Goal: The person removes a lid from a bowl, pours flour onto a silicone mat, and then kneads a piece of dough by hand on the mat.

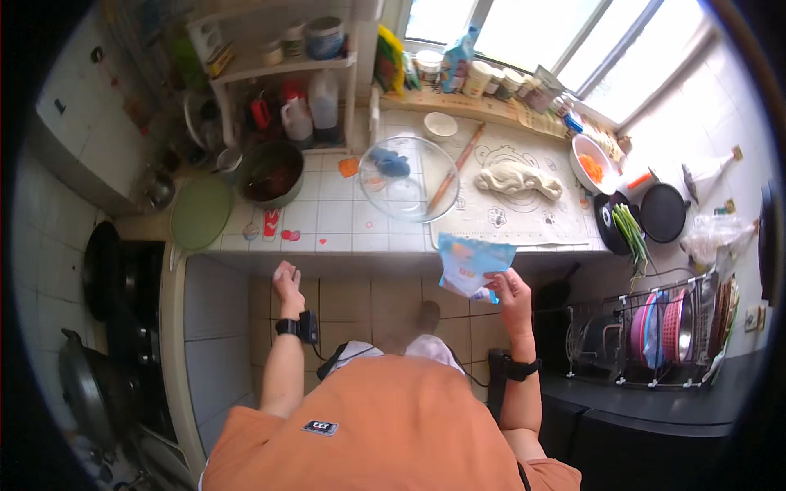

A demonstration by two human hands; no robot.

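Observation:
My right hand (511,292) pinches the lower right corner of a light blue plastic packet (473,264), which hangs just in front of the counter's edge. With nothing in it, my left hand (287,286) is held out below the counter's front edge on the left. A large clear glass bowl (442,212) stands on the tiled counter, and a blue cloth-like thing (390,162) shows inside or through it. Right of the bowl, a long twisted piece of dough (519,180) lies on a printed beige mat (473,228). A wooden rolling pin (471,147) rests beside the dough, partly seen through the glass.
On the left are a dark pot (297,184) and a round green board (201,212). A small white bowl (440,125) stands behind the glass bowl. Toward the right sit a bowl of shredded carrot (583,147), spring onions (630,233) and a wire dish rack (620,331).

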